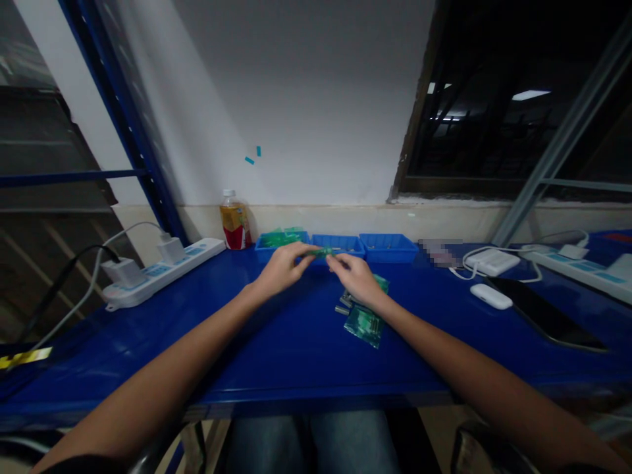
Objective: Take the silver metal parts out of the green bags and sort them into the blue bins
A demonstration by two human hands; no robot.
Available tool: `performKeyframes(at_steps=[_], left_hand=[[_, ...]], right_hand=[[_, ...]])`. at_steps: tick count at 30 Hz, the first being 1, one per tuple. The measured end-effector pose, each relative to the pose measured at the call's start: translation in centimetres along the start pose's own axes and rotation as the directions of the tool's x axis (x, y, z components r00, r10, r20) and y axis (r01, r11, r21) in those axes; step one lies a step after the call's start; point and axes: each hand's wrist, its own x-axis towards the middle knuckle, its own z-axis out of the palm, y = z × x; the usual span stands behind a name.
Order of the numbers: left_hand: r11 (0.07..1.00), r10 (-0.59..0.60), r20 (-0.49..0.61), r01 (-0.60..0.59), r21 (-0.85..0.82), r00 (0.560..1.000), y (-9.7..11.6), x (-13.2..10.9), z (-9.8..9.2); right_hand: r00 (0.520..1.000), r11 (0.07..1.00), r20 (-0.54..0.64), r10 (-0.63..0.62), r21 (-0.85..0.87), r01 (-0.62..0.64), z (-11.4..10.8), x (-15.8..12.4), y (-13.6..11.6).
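on a blue tabletop point(291, 359), mid-frame, a row of three shallow blue containers. in the left tray point(263, 255), a heap of see-through green packets point(284, 236), poking above the rim; in the middle tray point(359, 247), partly behind the hands, small metallic bits; in the right tray point(390, 254), a few pieces too tiny to name. left of the row, a pale-capped bottle point(233, 222) of amber drink. at frame centre, a small green piece point(323, 252), slim, slightly shiny, too blurred for detail, pinched between the fingers of left hand point(286, 264) and right hand point(354, 273). just below right of centre, by the right wrist, a glossy green packet point(364, 324) and silvery pieces point(342, 309).
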Motion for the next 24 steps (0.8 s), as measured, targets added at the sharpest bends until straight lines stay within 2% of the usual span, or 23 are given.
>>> performKeyframes(at_steps=[3, 5, 7, 9, 11, 13, 17, 21, 24], left_hand=[[0.983, 0.150, 0.079, -0.157, 0.090, 0.985, 0.3, -0.3, 0.5], [0.979, 0.170, 0.082, -0.177, 0.100, 0.982, 0.4, -0.4, 0.7], [0.988, 0.141, 0.092, -0.146, 0.044, 0.986, 0.6, -0.4, 0.7], [0.997, 0.067, 0.094, -0.062, -0.055, 0.993, 0.9, -0.3, 0.6], [0.988, -0.018, 0.070, 0.029, -0.154, 0.997, 1.2, -0.3, 0.6], [0.968, -0.074, 0.039, 0.081, -0.237, 0.996, 1.5, -0.3, 0.5], [0.895, -0.130, 0.102, 0.161, -0.417, 0.986, 2.1, -0.1, 0.5], [0.704, -0.232, 0.192, 0.301, -0.643, 0.954, 2.3, 0.3, 0.5], [0.544, -0.359, 0.265, 0.431, -0.720, 0.895, 2.2, 0.4, 0.7]], right_hand=[[0.976, 0.944, 0.088, 0.201, 0.250, -0.217, 0.0, 0.5, 0.3], [0.965, 0.909, 0.117, 0.237, 0.323, -0.262, -0.1, 0.6, 0.4], [0.967, 0.914, 0.120, 0.226, 0.316, -0.253, -0.1, 0.6, 0.5], [0.985, 0.962, 0.075, 0.156, 0.214, -0.169, 0.0, 0.3, 0.4], [0.999, 0.999, 0.038, 0.015, 0.031, -0.016, 0.1, -0.1, 0.2], [0.992, 0.986, 0.053, -0.118, -0.109, 0.123, 0.3, -0.5, 0.0], [0.969, 0.964, 0.076, -0.236, -0.105, 0.243, 0.4, -0.7, -0.5], [0.956, 0.940, 0.006, -0.292, -0.181, 0.288, 0.0, -0.5, -0.2], [0.948, 0.918, -0.006, -0.320, -0.251, 0.308, -0.4, -0.4, 0.1]])
